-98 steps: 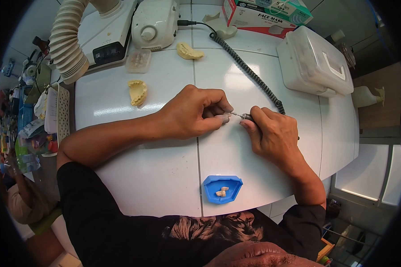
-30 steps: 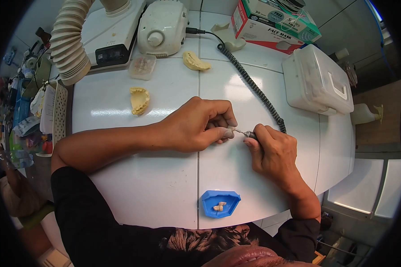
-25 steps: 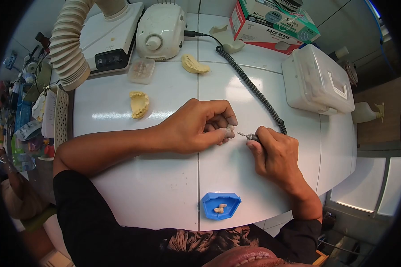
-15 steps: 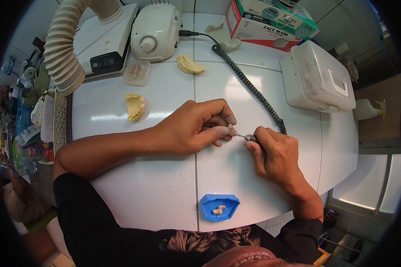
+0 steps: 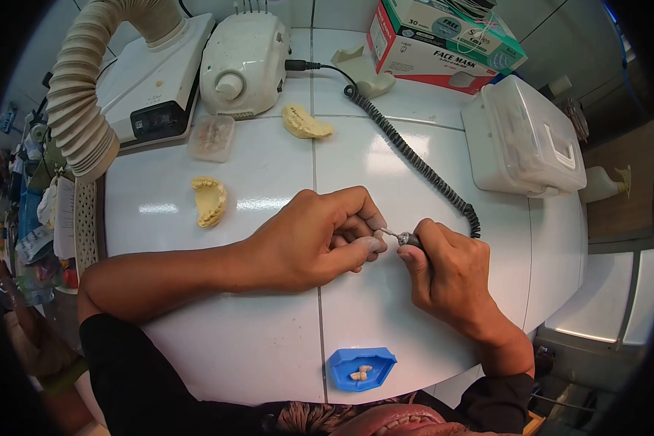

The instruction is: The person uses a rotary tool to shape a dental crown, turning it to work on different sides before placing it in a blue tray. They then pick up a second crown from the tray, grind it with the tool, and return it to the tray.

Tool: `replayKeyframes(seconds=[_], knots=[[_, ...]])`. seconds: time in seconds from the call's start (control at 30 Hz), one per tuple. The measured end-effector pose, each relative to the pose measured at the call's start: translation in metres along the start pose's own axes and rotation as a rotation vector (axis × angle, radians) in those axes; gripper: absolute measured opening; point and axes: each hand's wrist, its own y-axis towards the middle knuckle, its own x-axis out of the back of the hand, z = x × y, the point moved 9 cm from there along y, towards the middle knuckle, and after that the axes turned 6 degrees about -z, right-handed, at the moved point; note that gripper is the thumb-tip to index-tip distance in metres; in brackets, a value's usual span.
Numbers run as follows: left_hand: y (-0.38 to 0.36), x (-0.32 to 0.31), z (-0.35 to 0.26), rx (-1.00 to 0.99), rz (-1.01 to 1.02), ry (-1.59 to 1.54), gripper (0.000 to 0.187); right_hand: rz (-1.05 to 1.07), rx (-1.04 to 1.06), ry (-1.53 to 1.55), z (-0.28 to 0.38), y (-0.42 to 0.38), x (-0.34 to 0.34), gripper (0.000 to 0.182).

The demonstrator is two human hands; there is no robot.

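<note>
Near the middle of the table my left hand (image 5: 320, 236) is closed in a pinch on a small tooth-coloured piece (image 5: 378, 235), mostly hidden by the fingertips. My right hand (image 5: 449, 269) grips a rotary handpiece (image 5: 410, 240) with its thin bur pointing left, the tip right at the left fingertips. A coiled black cord (image 5: 414, 156) runs from behind the right hand to the white control box (image 5: 243, 69). Below the hands, a blue tray (image 5: 345, 357) holds several small tooth-coloured pieces (image 5: 360, 373).
Left of the hands lies a yellow dental cast (image 5: 210, 202), with another cast (image 5: 305, 122) farther back. A small clear box (image 5: 212, 138) stands by the control box. A ribbed hose (image 5: 87, 102) hangs at the upper left. A white case (image 5: 523, 138) and a face mask box (image 5: 443, 47) stand back right.
The view has tilted, so the table and hands appear lower. The left fingers have turned the small piece, which now shows less. The handpiece stays at the fingertips.
</note>
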Motion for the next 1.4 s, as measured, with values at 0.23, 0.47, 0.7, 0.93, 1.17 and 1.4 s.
replayKeyframes(seconds=[0.23,0.47,0.7,0.93,1.17,1.4], knots=[[0.0008,0.0005,-0.0008,0.005,0.004,0.066,0.021,0.007,0.005,-0.033,0.0019,0.0021,-0.0033,0.034],[0.001,0.001,-0.0015,0.006,0.006,0.062,0.02,0.033,0.004,-0.063,0.0029,0.0034,-0.0033,0.034],[0.0005,0.0012,-0.002,-0.003,0.001,0.083,0.021,0.025,0.016,-0.049,0.0025,0.0018,-0.0029,0.034],[0.001,0.001,-0.0008,0.003,0.006,0.084,0.021,0.033,0.028,-0.038,0.0018,0.002,-0.0028,0.035],[0.0013,0.002,-0.0005,0.006,-0.008,0.068,0.021,0.037,0.061,-0.044,0.0056,0.0012,-0.002,0.036],[0.0006,0.0026,-0.0023,-0.007,-0.018,0.072,0.021,0.024,0.047,-0.03,0.0039,0.001,-0.0025,0.037]])
